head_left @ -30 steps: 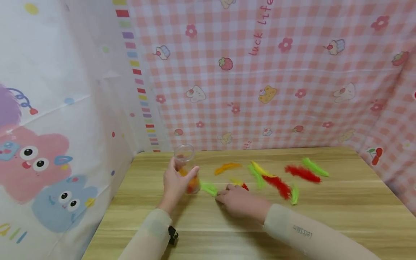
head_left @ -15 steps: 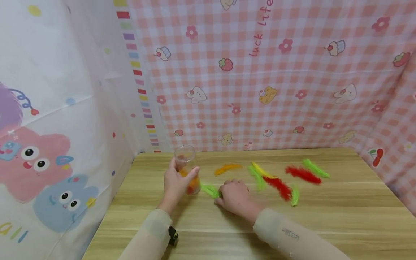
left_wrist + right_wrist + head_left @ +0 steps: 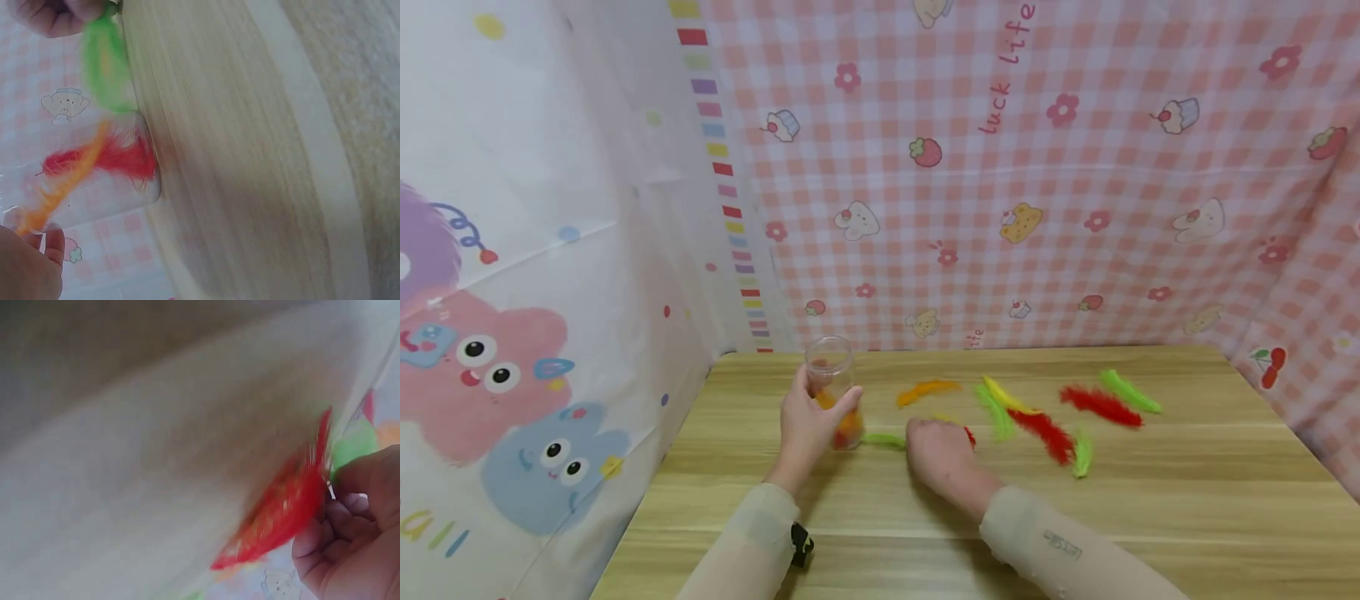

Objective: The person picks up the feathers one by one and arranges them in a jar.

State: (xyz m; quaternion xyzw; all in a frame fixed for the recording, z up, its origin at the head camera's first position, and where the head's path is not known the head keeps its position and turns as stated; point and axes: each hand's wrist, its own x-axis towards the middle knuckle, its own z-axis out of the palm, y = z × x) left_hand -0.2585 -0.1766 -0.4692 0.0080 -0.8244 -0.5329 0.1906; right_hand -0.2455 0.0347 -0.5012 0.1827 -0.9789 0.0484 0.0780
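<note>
My left hand (image 3: 805, 421) grips a tall clear cup (image 3: 830, 357), which stands upright at the left part of the table. Inside it lie a red feather (image 3: 125, 159) and an orange feather (image 3: 59, 190). My right hand (image 3: 946, 457) pinches one end of a green feather (image 3: 883, 440), whose other end points at the cup's base. In the left wrist view this feather looks raised on edge and blurred. A red feather (image 3: 281, 509) lies close by the right hand, partly hidden by it in the head view, with a bit of yellow beside it.
Right of the hands, several loose feathers lie on the wooden table (image 3: 1210, 483): an orange feather (image 3: 927, 392), a yellow feather (image 3: 1006, 396), a red feather (image 3: 1101, 406) and green ones. Printed cloths (image 3: 895, 192) hang behind and at both sides.
The right hand has moved slightly and its fingers have taken hold of the green feather's end; the feather now shows narrower, turned on edge. The left hand and cup stay in place.
</note>
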